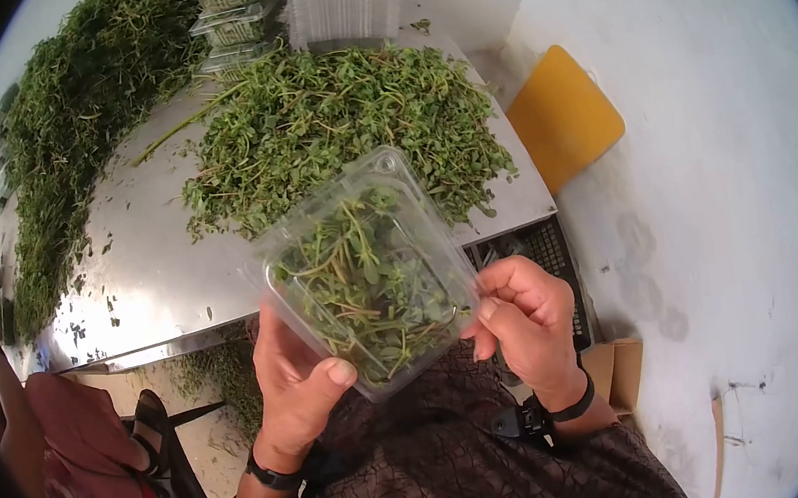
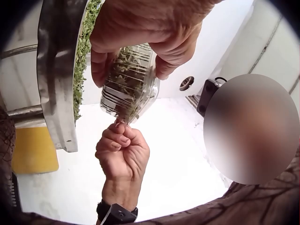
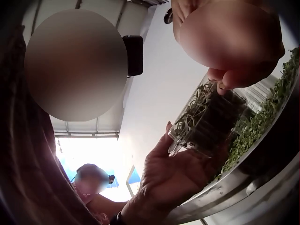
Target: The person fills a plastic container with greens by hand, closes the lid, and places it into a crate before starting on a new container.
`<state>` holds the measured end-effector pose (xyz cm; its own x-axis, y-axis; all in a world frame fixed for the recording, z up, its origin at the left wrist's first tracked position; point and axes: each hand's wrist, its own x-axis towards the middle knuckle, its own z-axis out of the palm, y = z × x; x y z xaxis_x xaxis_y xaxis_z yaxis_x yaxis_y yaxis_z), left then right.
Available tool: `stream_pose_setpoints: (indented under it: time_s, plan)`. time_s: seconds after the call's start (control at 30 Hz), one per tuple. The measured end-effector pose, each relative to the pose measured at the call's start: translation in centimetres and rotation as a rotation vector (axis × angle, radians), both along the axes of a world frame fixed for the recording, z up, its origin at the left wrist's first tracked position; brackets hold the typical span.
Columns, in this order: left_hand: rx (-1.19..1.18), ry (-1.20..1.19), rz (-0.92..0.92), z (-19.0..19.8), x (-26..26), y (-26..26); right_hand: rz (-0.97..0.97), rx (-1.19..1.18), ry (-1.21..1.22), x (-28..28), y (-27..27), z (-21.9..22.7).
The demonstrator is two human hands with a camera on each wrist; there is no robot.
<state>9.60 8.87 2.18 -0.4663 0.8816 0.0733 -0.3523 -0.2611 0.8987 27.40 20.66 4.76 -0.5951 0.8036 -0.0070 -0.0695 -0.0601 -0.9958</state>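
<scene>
A clear plastic clamshell box (image 1: pixel 363 282) with leafy green stems showing inside is held up, tilted, in front of the body. My left hand (image 1: pixel 296 384) grips it from the lower left, thumb on the near side and fingers hidden behind. At the opposite edge my right hand (image 1: pixel 534 327) pinches the rim between thumb and fingertips. In the left wrist view the box's ribbed wall (image 2: pixel 123 86) sits between the left thumb and fingers. A broad heap of loose greens (image 1: pixel 336 128) lies on the metal table (image 1: pixel 148 248) just beyond the box.
A taller pile of greens (image 1: pixel 96 97) covers the table's left side. Filled boxes (image 1: pixel 236 26) and a stack of nested clear containers (image 1: pixel 341 0) stand at the back. A yellow board (image 1: pixel 566 117) leans by the right wall. Another person (image 1: pixel 89 461) sits at left.
</scene>
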Motion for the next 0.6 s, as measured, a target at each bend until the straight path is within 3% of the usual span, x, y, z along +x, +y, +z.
stream_pose_setpoints:
  time_s: [0.53,0.6]
  plan:
    - [0.016,0.016,-0.066,0.06,-0.7,-0.25,-0.068,-0.023,0.044,-0.39,-0.7,-0.81]
    - [0.007,0.036,-0.075,0.07,-0.74,-0.1,0.005,-0.037,0.065,-0.12,-0.39,-1.02]
